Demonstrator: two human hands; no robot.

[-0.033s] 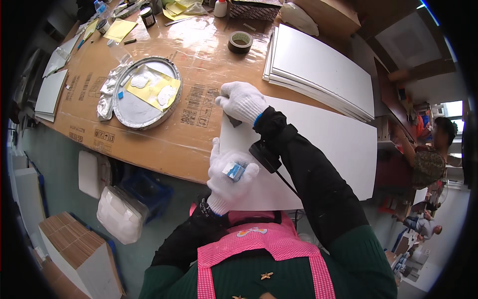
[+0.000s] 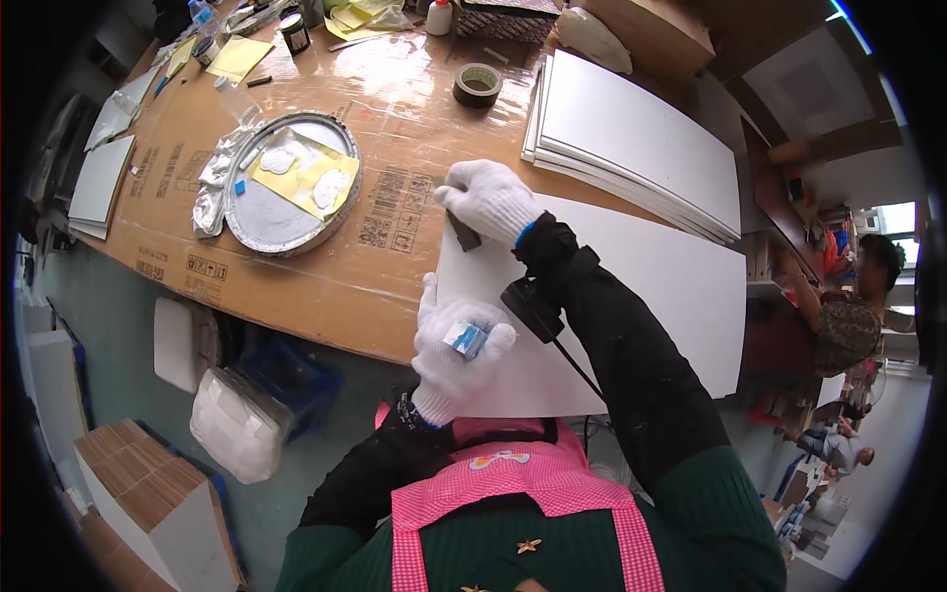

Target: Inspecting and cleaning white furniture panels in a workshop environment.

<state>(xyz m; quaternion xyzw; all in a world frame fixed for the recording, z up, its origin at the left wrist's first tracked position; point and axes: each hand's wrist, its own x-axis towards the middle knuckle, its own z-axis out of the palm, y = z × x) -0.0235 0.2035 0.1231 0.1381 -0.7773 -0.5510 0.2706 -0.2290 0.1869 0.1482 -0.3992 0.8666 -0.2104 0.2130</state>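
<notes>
Work is at the left edge of the white panel (image 2: pixel 666 286), which lies on the near part of the surface (image 2: pixel 390 286). Right hand (image 2: pixel 491 202), in white glove, has its fingers bent and seems to pinch a dark block (image 2: pixel 466 235) near the far end of this edge. Left hand (image 2: pixel 442 363) is lower, near the person's body, with a small blue block (image 2: pixel 466 339) against the glove; I cannot tell if its fingers press on it or only carry it.

In my judgement, the step in hand is treating the panel's edge with the dark block, and the next move calls for keeping this block flat and the panel steady.

Brown cardboard covers the surface. To the left stands a round tub (image 2: pixel 266 247) with a yellow sheet (image 2: pixel 301 178) bearing white paste (image 2: pixel 330 188); farther away are a tape roll (image 2: pixel 476 100) and a stack of pale boards (image 2: pixel 641 133). In the room, cartons (image 2: pixel 153 493) are at lower left, and a co-worker (image 2: pixel 850 331) is at right.
</notes>
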